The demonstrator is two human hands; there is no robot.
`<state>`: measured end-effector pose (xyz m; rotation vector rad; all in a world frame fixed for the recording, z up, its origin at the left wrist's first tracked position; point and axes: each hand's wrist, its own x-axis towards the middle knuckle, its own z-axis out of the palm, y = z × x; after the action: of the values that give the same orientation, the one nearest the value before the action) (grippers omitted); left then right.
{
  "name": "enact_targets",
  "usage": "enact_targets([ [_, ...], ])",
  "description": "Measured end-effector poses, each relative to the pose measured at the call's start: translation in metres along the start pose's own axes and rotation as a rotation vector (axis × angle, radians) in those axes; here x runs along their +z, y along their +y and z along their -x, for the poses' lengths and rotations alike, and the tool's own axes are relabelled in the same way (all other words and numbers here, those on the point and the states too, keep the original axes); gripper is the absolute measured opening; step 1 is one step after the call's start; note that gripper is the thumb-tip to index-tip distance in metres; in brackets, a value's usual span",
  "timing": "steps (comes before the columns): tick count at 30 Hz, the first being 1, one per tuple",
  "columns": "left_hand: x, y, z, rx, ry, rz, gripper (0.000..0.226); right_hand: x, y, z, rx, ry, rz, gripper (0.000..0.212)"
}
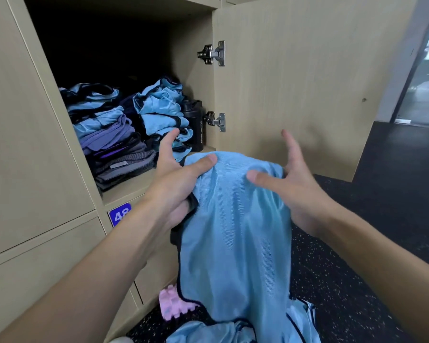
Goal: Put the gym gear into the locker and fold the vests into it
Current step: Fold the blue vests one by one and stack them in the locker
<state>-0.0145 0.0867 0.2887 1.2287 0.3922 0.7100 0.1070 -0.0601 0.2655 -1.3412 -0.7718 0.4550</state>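
The vest (233, 231) I hold in front of the locker (295, 82) is thin ribbed cloth with a soft sheen. The locker is matt wood grain, its hinges (214, 53) bright metal; the floor (332, 268) below it rough, speckled.

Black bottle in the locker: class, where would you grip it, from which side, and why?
Grip the black bottle round its upper part, coming in from the open front: it stands upright in the right corner, vest pile close on its left, locker wall on its right, so side approaches look blocked.
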Motion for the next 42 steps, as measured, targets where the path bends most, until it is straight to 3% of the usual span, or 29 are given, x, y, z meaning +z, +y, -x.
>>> enact_targets([
  [3,0.000,0.001,0.001,-0.006,0.013,-0.003,0.084,0.011,0.002,0.003,0.064,-0.129,-0.010,0.111],
  [10,-0.006,-0.010,0.005,-0.137,-0.151,-0.131,0.115,0.009,0.000,-0.013,-0.038,0.133,-0.083,0.090],
  [14,-0.005,-0.015,0.000,-0.061,-0.013,-0.026,0.115,0.001,-0.004,-0.013,0.028,0.103,-0.020,0.102],
  [16,-0.006,-0.011,-0.004,-0.017,0.062,0.024,0.108,-0.004,-0.007,-0.011,0.093,0.025,0.049,0.111],
  [19,-0.009,-0.006,-0.007,-0.014,0.122,0.045,0.094,-0.009,-0.007,-0.009,0.122,-0.003,0.064,0.108],
  [21,-0.012,-0.005,-0.008,-0.040,0.150,0.013,0.077,-0.013,-0.006,-0.011,0.108,0.098,0.058,0.089],
  [23,-0.013,-0.001,-0.007,-0.059,0.128,-0.020,0.054,-0.014,-0.006,-0.011,0.089,0.173,0.065,0.055],
  [25,-0.012,0.002,-0.004,-0.076,0.015,-0.036,0.045,-0.013,-0.006,-0.011,0.073,0.194,0.062,0.027],
  [27,-0.011,0.004,0.001,-0.094,-0.132,-0.077,0.047,-0.011,-0.007,-0.010,0.054,0.204,0.042,0.014],
  [31,-0.012,0.001,0.002,-0.072,-0.186,-0.259,0.053,-0.015,-0.009,-0.012,0.042,0.225,0.041,0.008],
  [35,-0.020,-0.004,-0.007,0.075,-0.101,-0.610,0.039,-0.020,-0.009,-0.012,0.074,0.129,0.086,0.025],
  [39,-0.028,-0.003,-0.011,0.231,-0.157,-1.010,0.028,-0.020,-0.007,-0.010,0.070,-0.010,0.339,0.038],
  [42,-0.036,0.001,-0.014,0.272,-0.233,-1.177,0.013,-0.020,-0.008,-0.008,0.032,-0.036,0.512,0.027],
])
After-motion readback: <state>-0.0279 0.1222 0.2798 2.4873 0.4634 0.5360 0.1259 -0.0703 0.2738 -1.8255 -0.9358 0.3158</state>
